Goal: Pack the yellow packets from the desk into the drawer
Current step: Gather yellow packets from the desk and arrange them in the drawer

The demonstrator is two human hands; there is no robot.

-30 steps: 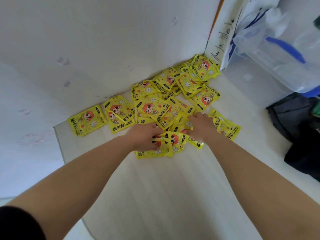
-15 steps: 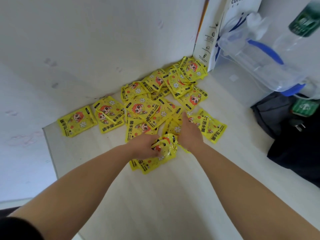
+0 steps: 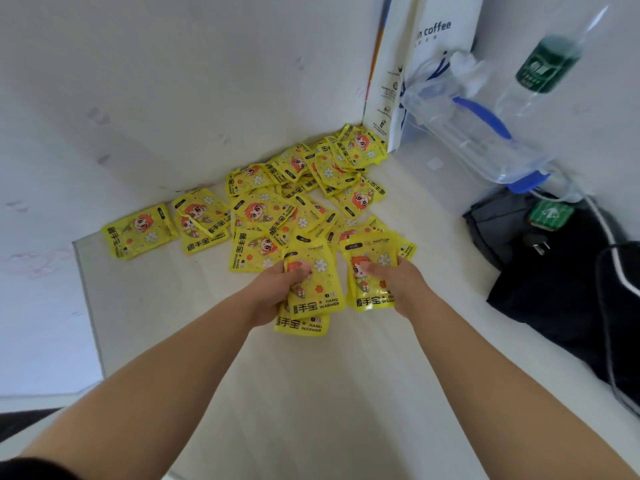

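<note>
Two small stacks of yellow packets are held at centre frame, one in each hand. The left hand [image 3: 273, 296] grips the left stack [image 3: 318, 292], thumb pressed on top and fingers curled beneath. The right hand [image 3: 401, 285] clamps the right stack [image 3: 370, 271] just beside it, the stacks close but apart. Many more loose packets [image 3: 277, 209] lie behind, heaped toward the wall corner at upper centre. A lone packet [image 3: 138, 230] sits near the left edge of the desk [image 3: 311, 393]. Bare desktop spreads wide across the lower frame under both forearms. Along the right edge a dark bag [image 3: 554, 271] crowds in. Above it stand a clear container [image 3: 467, 133], a bottle [image 3: 540, 71] and a white paper bag [image 3: 415, 64].
</note>
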